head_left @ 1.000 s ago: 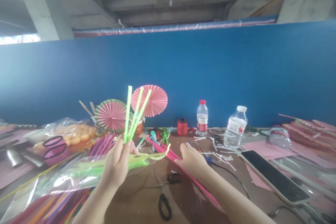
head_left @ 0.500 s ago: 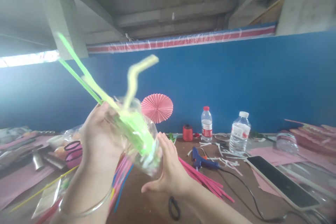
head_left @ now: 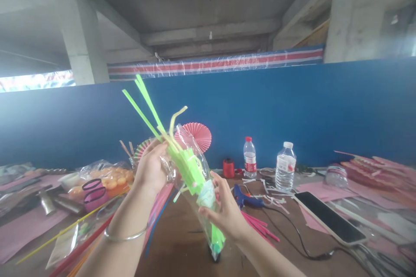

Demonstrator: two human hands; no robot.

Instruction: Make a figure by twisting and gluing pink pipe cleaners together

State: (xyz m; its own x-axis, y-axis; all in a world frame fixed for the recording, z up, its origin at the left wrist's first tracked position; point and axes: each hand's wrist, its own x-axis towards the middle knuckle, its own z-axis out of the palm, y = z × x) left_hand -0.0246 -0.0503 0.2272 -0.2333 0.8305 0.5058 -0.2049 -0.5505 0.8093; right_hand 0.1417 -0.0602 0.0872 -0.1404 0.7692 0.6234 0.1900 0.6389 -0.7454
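Presently | clear plastic bag [head_left: 199, 192]: crinkled, glossy, tilted | lime-green strips [head_left: 150, 101] poking from its top | both hands [head_left: 224, 210] gripping it

- A slim, silver-coloured bangle [head_left: 125, 239], smooth and rounded with a metallic shine, loosely circles the left arm near the wrist.
- Beyond the bangle, the left hand [head_left: 151, 169] is bare and ungloved.
- On the bangle's elbow side, the left forearm [head_left: 112, 257] is bare as far as it shows.
- Right of the bangle, the right hand [head_left: 222, 207] is ungloved, its wrist and forearm [head_left: 263, 249] bare too.
- Fingernail details are too blurred to tell.
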